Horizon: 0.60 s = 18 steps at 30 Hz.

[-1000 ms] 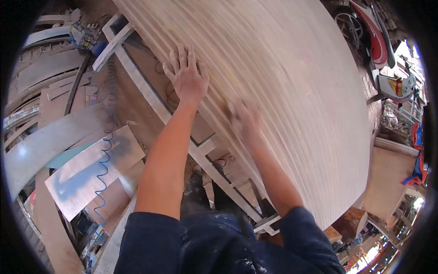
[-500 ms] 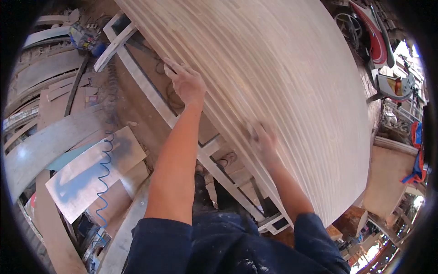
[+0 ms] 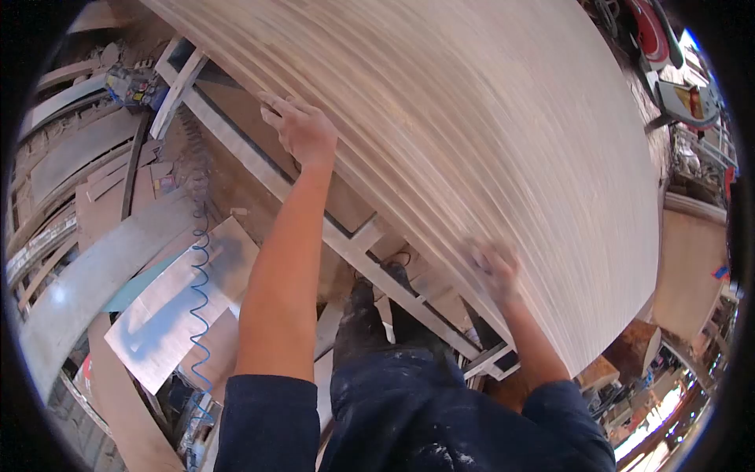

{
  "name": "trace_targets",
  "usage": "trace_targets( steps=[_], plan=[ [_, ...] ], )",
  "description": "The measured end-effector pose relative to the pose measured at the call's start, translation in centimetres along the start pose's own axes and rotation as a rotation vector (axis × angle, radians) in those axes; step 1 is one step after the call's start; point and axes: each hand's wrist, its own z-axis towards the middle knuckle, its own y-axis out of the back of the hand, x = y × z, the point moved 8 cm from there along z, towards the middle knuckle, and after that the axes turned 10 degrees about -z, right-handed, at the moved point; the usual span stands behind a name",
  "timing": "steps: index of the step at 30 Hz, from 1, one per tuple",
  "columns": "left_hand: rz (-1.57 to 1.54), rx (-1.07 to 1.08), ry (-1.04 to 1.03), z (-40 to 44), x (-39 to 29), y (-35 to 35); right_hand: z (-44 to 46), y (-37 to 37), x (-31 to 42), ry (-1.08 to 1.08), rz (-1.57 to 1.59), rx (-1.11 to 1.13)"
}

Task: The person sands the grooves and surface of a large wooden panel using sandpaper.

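The left hand (image 3: 307, 135) half-curls at the wooden panel (image 3: 487, 118)'s edge, right hand (image 3: 499, 266) blurred; grips unclear. Rough grain could splinter skin.

Site is a cluttered workshop, apparently for woodworking. Evidence: a large ribbed wood panel (image 3: 472, 118) on a frame (image 3: 259, 165); loose boards (image 3: 86, 149) piled at left; a coiled blue hose (image 3: 201, 303); a sheet (image 3: 169, 303) marked with blue paint; dusty ground (image 3: 232, 185); a cut timber block (image 3: 633, 346) at right.

A coiled blue hose (image 3: 201, 303) (thin, loosely looped) over a paint-stained board (image 3: 157, 322) among scattered planks (image 3: 86, 153).
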Motion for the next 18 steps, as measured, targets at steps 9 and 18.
trace_targets(
  steps=[9, 18],
  plan=[
    [-0.003, -0.028, -0.056, 0.2, 0.3, -0.5, 22.9, -9.9, 13.1, 0.219, 0.251, -0.232],
    [0.387, 0.048, -0.321, 2.2, 2.9, -2.8, 5.6, -5.7, 2.0, 0.035, 0.243, -0.147]
  ],
)
